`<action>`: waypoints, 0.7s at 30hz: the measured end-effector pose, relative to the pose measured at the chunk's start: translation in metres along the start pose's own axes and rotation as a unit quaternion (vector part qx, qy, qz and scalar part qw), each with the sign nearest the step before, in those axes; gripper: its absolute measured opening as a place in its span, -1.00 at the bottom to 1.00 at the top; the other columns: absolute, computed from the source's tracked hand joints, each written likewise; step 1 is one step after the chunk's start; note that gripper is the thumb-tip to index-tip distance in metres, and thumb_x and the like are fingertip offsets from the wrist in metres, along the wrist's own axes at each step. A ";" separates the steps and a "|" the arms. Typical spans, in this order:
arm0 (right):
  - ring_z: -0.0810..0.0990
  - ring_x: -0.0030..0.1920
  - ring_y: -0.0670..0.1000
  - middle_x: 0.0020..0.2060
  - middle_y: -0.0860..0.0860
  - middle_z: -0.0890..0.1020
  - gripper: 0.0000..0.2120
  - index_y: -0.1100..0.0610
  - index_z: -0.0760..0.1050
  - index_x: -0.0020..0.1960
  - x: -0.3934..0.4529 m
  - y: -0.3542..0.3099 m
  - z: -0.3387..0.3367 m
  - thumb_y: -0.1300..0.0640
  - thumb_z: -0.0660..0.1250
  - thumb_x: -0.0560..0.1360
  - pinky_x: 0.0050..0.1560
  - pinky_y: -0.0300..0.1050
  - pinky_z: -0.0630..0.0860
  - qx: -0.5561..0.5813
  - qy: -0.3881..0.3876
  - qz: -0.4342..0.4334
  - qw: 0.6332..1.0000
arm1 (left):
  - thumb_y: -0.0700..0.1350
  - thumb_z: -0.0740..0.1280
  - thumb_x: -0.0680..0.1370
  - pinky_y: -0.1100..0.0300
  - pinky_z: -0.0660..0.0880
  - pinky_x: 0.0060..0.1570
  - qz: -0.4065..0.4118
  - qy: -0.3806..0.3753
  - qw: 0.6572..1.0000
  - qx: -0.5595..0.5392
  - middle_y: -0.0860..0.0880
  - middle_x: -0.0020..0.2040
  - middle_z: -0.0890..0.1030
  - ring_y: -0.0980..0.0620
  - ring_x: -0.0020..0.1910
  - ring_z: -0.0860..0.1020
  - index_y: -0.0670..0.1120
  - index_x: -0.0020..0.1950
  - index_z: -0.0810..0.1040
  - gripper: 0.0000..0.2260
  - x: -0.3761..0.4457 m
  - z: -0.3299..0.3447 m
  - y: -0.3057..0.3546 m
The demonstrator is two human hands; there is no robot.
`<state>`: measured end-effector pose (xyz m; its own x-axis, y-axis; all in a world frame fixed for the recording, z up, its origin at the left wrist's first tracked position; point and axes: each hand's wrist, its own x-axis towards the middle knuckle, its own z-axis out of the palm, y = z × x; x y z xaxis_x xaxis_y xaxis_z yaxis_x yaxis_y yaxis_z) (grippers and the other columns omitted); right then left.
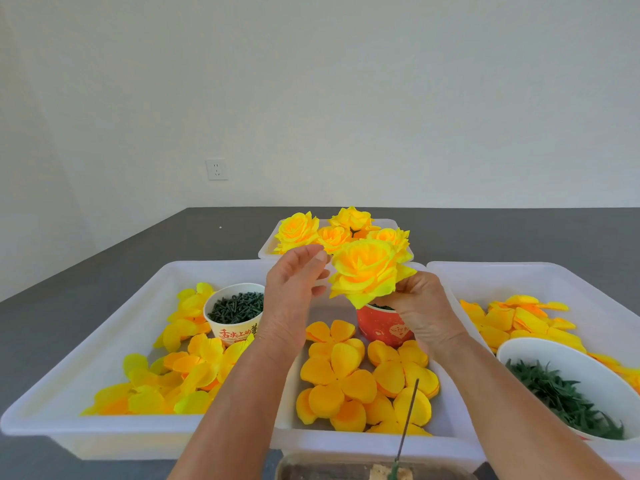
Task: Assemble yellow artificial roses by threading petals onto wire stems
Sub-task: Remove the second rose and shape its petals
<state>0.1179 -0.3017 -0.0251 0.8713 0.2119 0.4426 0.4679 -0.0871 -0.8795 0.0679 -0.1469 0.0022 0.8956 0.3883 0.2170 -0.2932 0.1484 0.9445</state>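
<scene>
While the right hand (420, 306) has its grip curled around the underside of a finished yellow rose (367, 271), holding it up above the trays, the left hand (294, 282) sits just beside the bloom with fingers loosely spread, thumb tip close to the petals, and I can't tell if it's actually touching. Right under the grip there's a red paper cup (379, 329), half hidden by the rose and the right hand. Below that, nearer the person, loose orange-yellow petal layers (337, 379) are piled in the middle white tray (346, 441), with a thin wire stem (410, 410) sticking up out of a block at the bottom edge. Off to the left of the grip is a bigger white tray (104, 341) with lighter yellow petals (162, 382) and a white cup of dark green bits (237, 311). To the right, another tray holds more petals and a white bowl of green leaves (571, 386). Behind the grip, a cluster of finished roses (332, 230) sits in a far tray on the grey counter (121, 265).
</scene>
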 end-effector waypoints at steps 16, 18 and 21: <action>0.60 -0.32 -0.24 -0.42 -0.27 0.62 -0.78 -0.09 0.58 -0.30 0.004 0.006 0.000 0.22 0.47 0.37 -0.31 -0.42 0.45 0.007 0.033 0.022 0.999 | -0.11 0.38 0.47 0.32 0.42 -0.42 -0.051 -0.096 0.992 0.063 0.00 -0.45 0.56 0.12 -0.46 0.47 -0.18 -0.29 0.54 -0.81 -0.005 0.002 0.000; 0.60 -0.28 -0.18 -0.39 -0.25 0.62 -0.80 -0.08 0.59 -0.29 0.005 0.006 0.000 0.21 0.48 0.37 -0.25 -0.31 0.46 -0.004 0.029 0.021 0.999 | -0.20 0.37 0.48 0.32 0.41 -0.41 -0.048 -0.097 0.993 0.057 0.01 -0.46 0.55 0.12 -0.45 0.46 -0.18 -0.30 0.54 -0.84 -0.004 0.000 0.000; 0.60 -0.23 -0.13 -0.36 -0.22 0.63 -0.83 -0.07 0.59 -0.28 0.005 0.006 -0.001 0.19 0.48 0.37 -0.21 -0.24 0.46 -0.008 0.021 0.012 1.000 | -0.22 0.34 0.50 0.29 0.42 -0.36 -0.058 -0.101 0.993 0.030 0.01 -0.44 0.54 0.12 -0.43 0.46 -0.16 -0.28 0.54 -0.85 -0.003 -0.001 -0.001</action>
<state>0.1251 -0.3016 -0.0278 0.8879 0.1681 0.4282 0.4482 -0.1065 -0.8876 0.0652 -0.1473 0.0005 0.9728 0.1807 0.1449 -0.1689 0.1255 0.9776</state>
